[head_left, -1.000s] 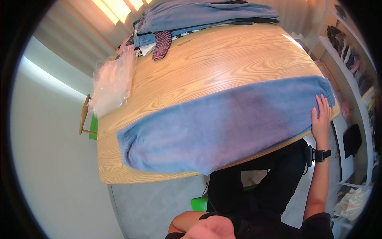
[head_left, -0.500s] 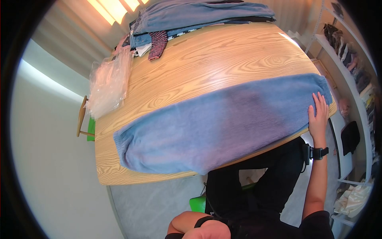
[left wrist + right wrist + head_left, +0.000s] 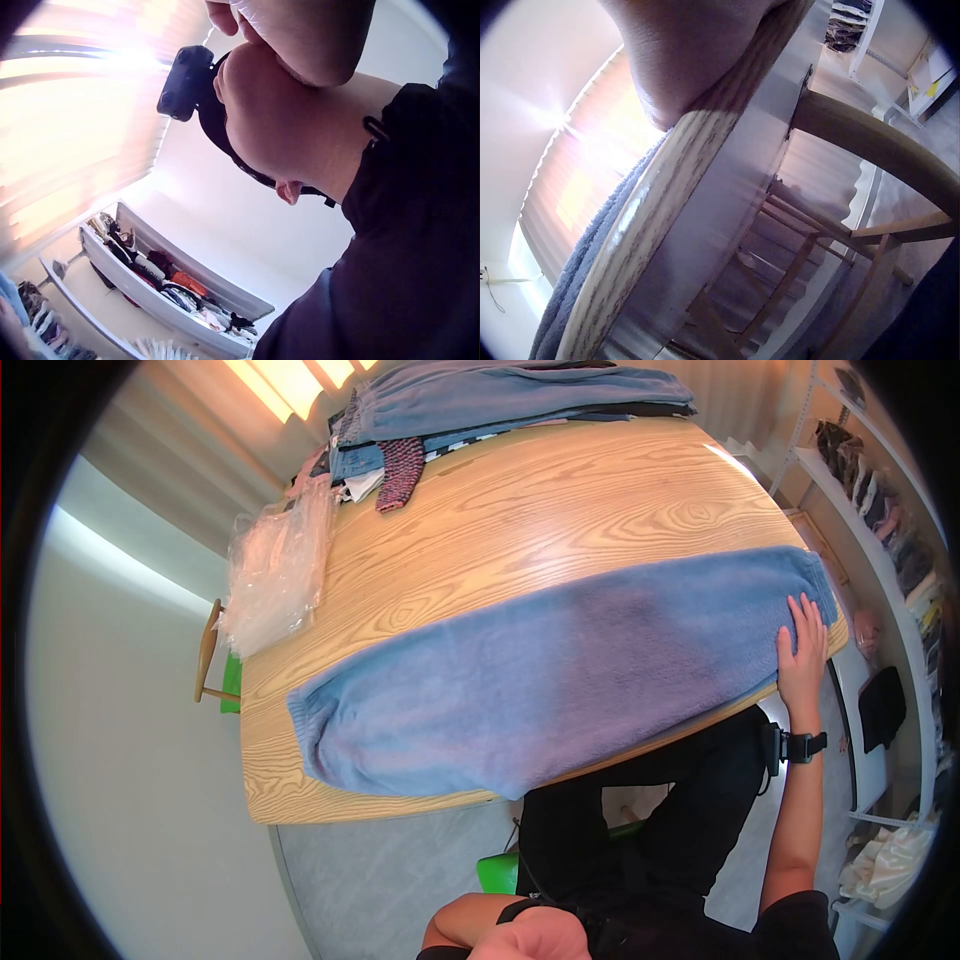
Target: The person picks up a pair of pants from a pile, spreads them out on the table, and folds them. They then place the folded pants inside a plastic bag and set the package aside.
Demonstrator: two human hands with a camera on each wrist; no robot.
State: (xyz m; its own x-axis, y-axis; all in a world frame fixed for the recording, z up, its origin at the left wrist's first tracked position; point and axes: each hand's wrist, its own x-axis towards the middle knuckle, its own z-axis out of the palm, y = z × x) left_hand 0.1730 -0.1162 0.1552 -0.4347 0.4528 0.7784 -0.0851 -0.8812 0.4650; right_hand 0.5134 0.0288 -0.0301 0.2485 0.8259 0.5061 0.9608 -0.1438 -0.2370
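A fluffy blue garment (image 3: 450,680), purplish in its middle, lies lengthwise along the near side of the wooden table (image 3: 480,550), with ribbed ends at left and right. On its right end rests the right hand (image 3: 802,655), fingers extended, near the table's edge. In the right wrist view that hand (image 3: 697,52) is a dark shape over the table's rim, and its fingers are hidden. The left hand (image 3: 300,34) is raised close to the person's face in the left wrist view, away from the garment; its fingers are mostly out of sight.
Clear plastic bags (image 3: 280,570) lie at the table's left edge. Folded clothes (image 3: 520,405) are piled along the far edge, a patterned knit sleeve (image 3: 400,475) hanging off the pile. Shelves (image 3: 870,520) with clothes stand at the right. A wooden chair (image 3: 877,142) is beside the table.
The head view has shifted slightly. The right hand stays on the garment's right end, and the garment keeps its place on the table.
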